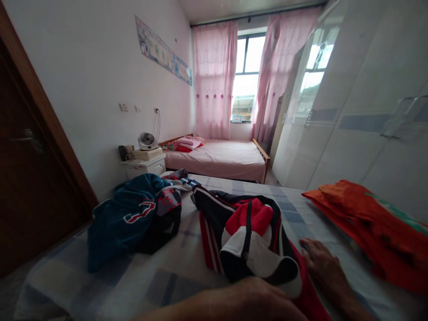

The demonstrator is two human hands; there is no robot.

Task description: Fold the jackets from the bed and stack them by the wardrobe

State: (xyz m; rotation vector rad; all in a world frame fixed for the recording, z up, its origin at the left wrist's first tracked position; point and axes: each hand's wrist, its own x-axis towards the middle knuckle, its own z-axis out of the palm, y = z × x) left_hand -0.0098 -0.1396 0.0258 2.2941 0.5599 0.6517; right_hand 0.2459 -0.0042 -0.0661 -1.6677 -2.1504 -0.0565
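Observation:
A black, red and white zip jacket (247, 232) lies bunched on the bed in front of me, with striped sleeves or legs spread around it. My left hand (264, 296) reaches across from the lower left to the jacket's near edge; its fingers are hidden from view. To the right of the jacket, my right hand (319, 261) rests on the sheet close to a red part of the cloth, fingers stretched forward and fairly flat. A teal garment (125, 218) with a white and red letter lies crumpled at the left, beside a dark grey and red printed piece (169, 203).
An orange cloth pile (364, 223) lies on the checked bed sheet (187, 267) at the right. Farther back are a second bed (220, 158) with folded pink bedding, a bedside cabinet (150, 165) with a small fan (147, 140), and white wardrobes (361, 98) along the right.

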